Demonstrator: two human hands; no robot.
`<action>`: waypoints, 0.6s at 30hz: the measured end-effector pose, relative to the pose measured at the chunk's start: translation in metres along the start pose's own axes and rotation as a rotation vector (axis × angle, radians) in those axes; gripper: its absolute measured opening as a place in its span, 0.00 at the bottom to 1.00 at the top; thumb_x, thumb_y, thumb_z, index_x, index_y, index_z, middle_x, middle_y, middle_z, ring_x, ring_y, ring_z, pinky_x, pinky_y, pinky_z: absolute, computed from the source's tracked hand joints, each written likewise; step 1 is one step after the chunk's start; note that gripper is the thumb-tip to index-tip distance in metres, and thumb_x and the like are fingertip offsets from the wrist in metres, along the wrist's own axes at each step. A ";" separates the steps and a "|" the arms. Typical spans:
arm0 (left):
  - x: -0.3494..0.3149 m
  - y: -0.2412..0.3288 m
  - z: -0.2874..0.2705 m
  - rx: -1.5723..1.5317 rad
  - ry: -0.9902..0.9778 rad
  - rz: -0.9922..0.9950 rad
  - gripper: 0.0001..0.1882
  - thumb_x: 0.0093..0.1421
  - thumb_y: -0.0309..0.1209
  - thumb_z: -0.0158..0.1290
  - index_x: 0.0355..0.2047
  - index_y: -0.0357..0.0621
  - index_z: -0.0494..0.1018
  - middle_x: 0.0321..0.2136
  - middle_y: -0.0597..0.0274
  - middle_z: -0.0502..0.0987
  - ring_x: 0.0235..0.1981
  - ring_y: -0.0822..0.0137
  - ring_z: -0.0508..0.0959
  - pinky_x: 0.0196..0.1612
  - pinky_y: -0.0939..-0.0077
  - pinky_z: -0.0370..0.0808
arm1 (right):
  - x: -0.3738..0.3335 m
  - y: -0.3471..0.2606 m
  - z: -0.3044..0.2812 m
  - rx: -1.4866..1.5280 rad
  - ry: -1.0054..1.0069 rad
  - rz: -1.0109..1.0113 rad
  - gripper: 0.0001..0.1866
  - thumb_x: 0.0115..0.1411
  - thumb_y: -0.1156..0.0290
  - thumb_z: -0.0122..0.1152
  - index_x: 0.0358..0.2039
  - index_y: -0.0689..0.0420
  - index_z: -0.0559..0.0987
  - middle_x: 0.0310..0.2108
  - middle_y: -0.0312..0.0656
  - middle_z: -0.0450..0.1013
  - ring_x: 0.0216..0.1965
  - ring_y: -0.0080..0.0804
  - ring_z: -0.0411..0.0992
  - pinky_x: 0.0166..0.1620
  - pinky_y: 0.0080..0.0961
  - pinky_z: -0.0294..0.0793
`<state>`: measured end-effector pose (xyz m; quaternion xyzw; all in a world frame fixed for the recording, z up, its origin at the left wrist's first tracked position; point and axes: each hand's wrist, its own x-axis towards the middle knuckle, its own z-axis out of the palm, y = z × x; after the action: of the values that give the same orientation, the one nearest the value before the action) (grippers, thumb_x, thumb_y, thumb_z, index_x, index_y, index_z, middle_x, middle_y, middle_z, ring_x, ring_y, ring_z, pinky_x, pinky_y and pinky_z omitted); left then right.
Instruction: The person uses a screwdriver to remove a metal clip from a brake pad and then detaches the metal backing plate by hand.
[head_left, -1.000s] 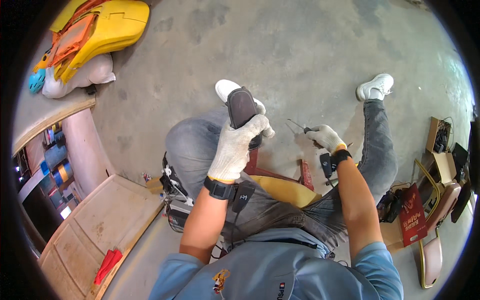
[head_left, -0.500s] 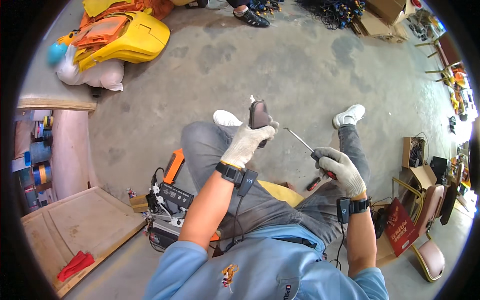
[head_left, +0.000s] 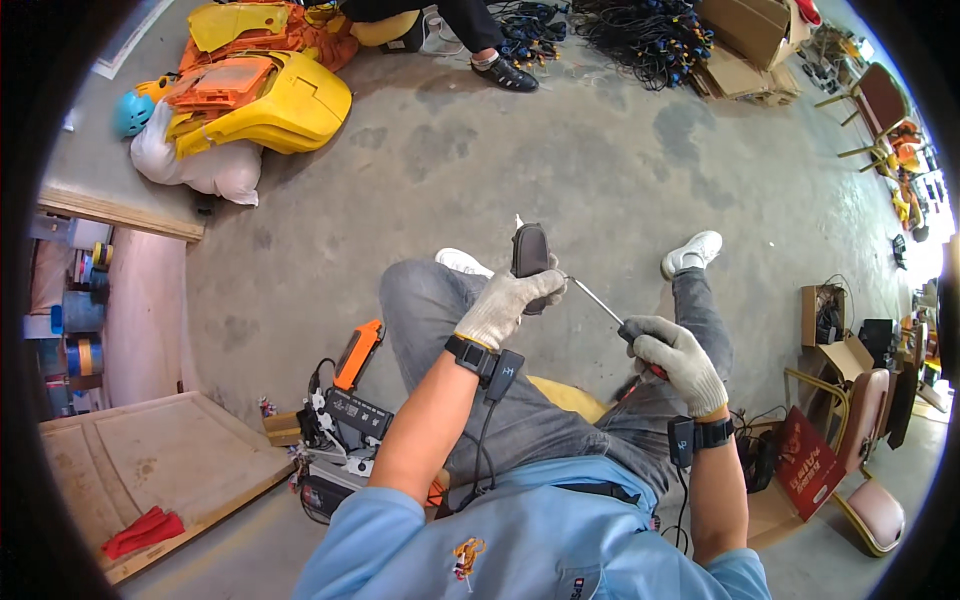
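Note:
My left hand (head_left: 508,308), in a pale knitted glove, is closed around a dark, elongated rounded part (head_left: 530,250) with a small white piece sticking out of its far end. The part is held upright over the floor between my legs. Gloved the same way, my right hand (head_left: 680,358) grips a screwdriver (head_left: 598,301) by its black and red handle. Its metal shaft points up and left, and the tip is right beside the left fingers and the part. Whether the tip touches the part I cannot tell.
Beside my left knee lie an orange and black case (head_left: 357,355) and a black box (head_left: 357,415) with cables. Yellow plastic shells (head_left: 305,100) sit at the far left. A red folder (head_left: 803,465) and a chair (head_left: 868,415) stand at the right. Another person's shoe (head_left: 505,75) is ahead.
My hands have come closer together, bringing the screwdriver tip up to the left fingers and the dark part. The whole view has shifted slightly, so the surroundings sit lower.

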<state>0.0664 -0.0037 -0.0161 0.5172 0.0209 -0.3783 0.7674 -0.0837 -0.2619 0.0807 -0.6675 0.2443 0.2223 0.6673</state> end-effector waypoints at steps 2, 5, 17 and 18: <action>0.001 0.001 0.002 0.008 0.016 -0.016 0.18 0.66 0.30 0.68 0.53 0.39 0.76 0.44 0.59 0.83 0.42 0.66 0.86 0.50 0.68 0.84 | 0.000 0.001 0.002 0.014 0.017 -0.002 0.22 0.67 0.69 0.62 0.59 0.65 0.81 0.38 0.36 0.79 0.32 0.20 0.76 0.35 0.19 0.76; 0.003 -0.004 0.000 -0.022 0.027 -0.001 0.20 0.66 0.30 0.68 0.54 0.38 0.75 0.43 0.59 0.84 0.42 0.65 0.87 0.49 0.68 0.85 | 0.000 0.001 0.004 0.025 0.023 0.009 0.22 0.66 0.69 0.62 0.59 0.65 0.81 0.38 0.36 0.79 0.32 0.19 0.75 0.35 0.19 0.76; 0.006 -0.004 0.001 -0.026 0.028 -0.044 0.22 0.66 0.29 0.68 0.57 0.36 0.74 0.43 0.59 0.83 0.40 0.65 0.87 0.49 0.71 0.86 | -0.002 0.004 0.006 0.008 0.021 -0.020 0.23 0.65 0.70 0.63 0.59 0.67 0.81 0.38 0.37 0.79 0.32 0.20 0.75 0.36 0.20 0.75; 0.006 -0.005 0.001 -0.033 0.021 -0.037 0.22 0.66 0.29 0.68 0.57 0.36 0.74 0.43 0.60 0.83 0.40 0.65 0.87 0.49 0.71 0.85 | -0.002 0.004 0.006 0.009 0.018 -0.022 0.23 0.65 0.70 0.63 0.59 0.67 0.81 0.38 0.37 0.79 0.32 0.20 0.75 0.37 0.20 0.75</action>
<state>0.0673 -0.0083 -0.0218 0.5079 0.0448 -0.3865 0.7686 -0.0877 -0.2561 0.0789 -0.6691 0.2438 0.2078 0.6706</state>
